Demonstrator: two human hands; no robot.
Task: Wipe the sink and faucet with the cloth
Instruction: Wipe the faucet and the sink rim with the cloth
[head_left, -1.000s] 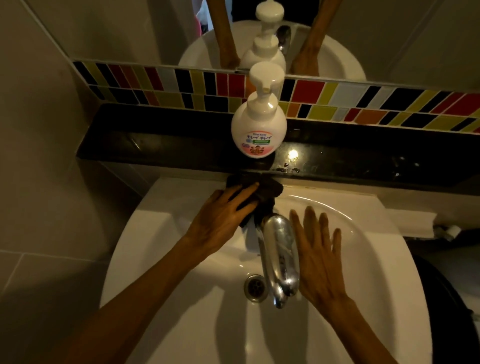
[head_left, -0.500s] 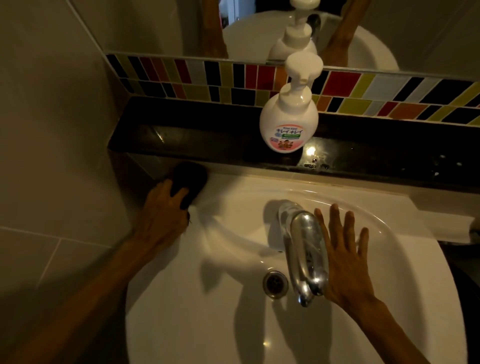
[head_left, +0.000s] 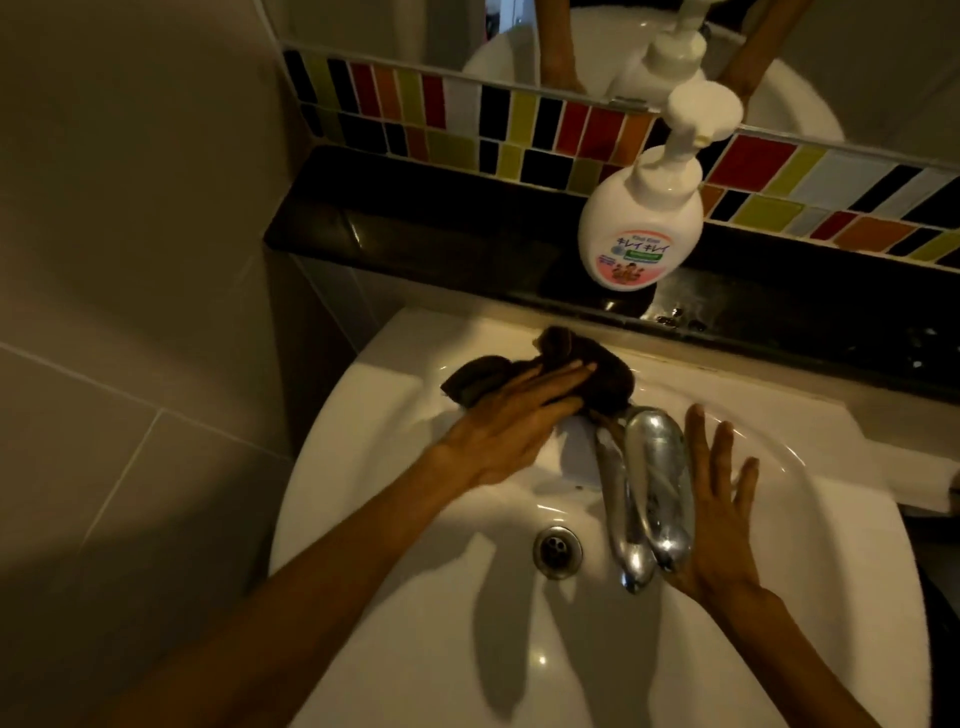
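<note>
A view looking down on a white sink (head_left: 467, 649) in a dim bathroom. The left hand (head_left: 511, 421) lies flat, fingers straight, pressing a dark cloth (head_left: 597, 358) onto the far rim of the sink, just left of the base of the faucet (head_left: 654, 483). The right hand (head_left: 719, 512) is open with fingers spread, just right of the shiny metal faucet; whether it touches the faucet cannot be told. The cloth looks soft, light and limp, bunching into folds, so it is probably best handled under a flat palm or gathered in the fingers. The glazed sink and faucet look hard and smooth, likely slippery when wet. A soap bottle (head_left: 641, 223) stands on the black ledge (head_left: 415, 228) beyond.
</note>
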